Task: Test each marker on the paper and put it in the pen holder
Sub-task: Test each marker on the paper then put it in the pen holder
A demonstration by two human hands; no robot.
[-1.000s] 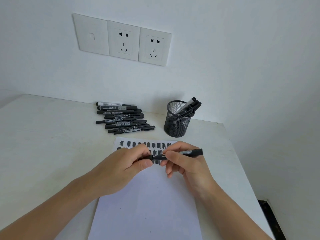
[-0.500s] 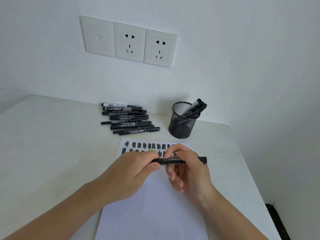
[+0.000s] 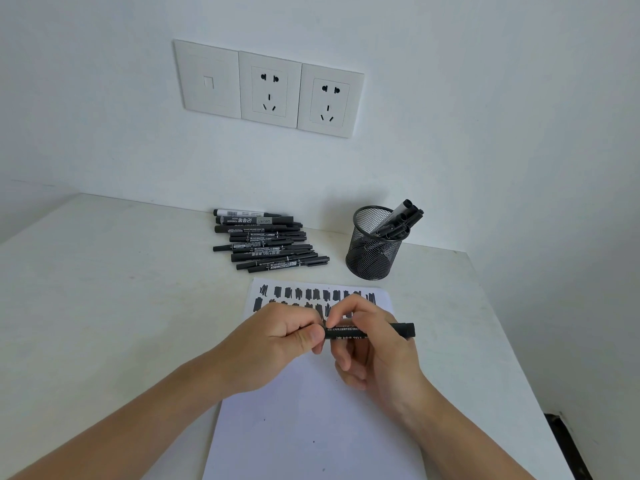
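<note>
Left hand (image 3: 277,341) now against right hand (image 3: 374,344), marker (image 3: 367,331) capped (gap closed).

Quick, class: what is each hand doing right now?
Left hand: closed on the marker, at its left end.
Right hand: closed on the same marker's barrel.

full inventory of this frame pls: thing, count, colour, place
marker in hand: 1, black, level above the paper
loose markers: a pile, count unclear, black, table rear, left of the holder
pen holder: 1, black mesh, behind the paper, several markers inside
paper: 1, white, black test marks along its far edge
wall plates: 3, white, on the wall
table: 1, white
left hand: grips the marker's left end
right hand: grips its barrel
</note>
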